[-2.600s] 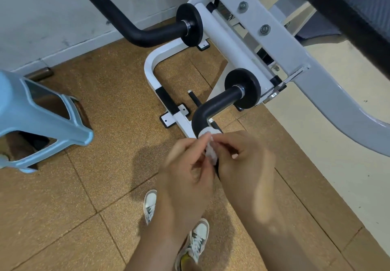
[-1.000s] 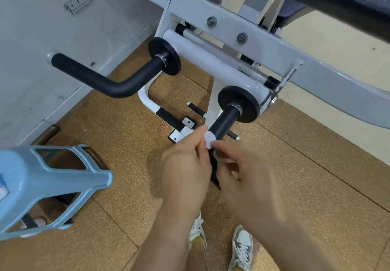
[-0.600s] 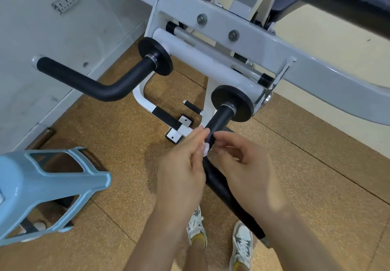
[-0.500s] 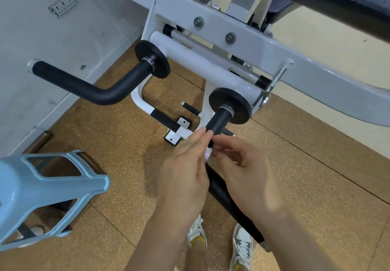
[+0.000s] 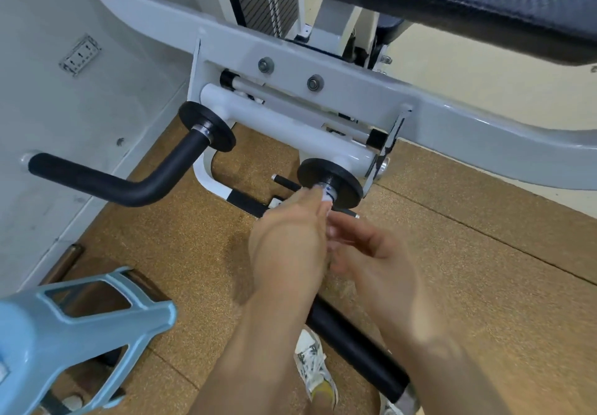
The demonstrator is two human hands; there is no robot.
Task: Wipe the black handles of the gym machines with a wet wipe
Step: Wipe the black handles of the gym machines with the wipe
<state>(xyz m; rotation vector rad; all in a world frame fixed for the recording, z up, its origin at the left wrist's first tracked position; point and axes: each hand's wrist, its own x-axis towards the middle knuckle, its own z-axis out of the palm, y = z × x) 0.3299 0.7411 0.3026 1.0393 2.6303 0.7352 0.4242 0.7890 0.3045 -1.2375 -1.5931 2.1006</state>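
Much of the near black handle (image 5: 355, 346) is hidden. Both forearms cross over its upper run, and only the lower stretch shows by the bottom edge, a smooth matt tube with a pale end. The left hand (image 5: 287, 246) reaches to where that handle meets its round black disc (image 5: 342, 188). Its grip is narrow, with the fingertips pinched on a small white wad, the wet wipe (image 5: 326, 195), pressed at the shiny collar just in front of the disc. Only a sliver of the wipe shows, with faint blue marks on it. The right hand (image 5: 374, 259) lies just right of the left and is smeared by motion. Its fingers point towards the left hand and their tips pass behind it, so I cannot tell whether its grip holds anything. At the far left the second handle (image 5: 129, 188), a bent black bar with a foam-like surface, stands well apart from both hands and ends at its own disc (image 5: 206, 130). Both discs sit on a white painted tube under a grey steel frame (image 5: 323, 68) with two bolts. A pale blue plastic stool (image 5: 80, 324) is cut off at the near left corner. A white laced shoe (image 5: 315, 372) shows between the arms on the speckled, cork-like floor (image 5: 468, 269).
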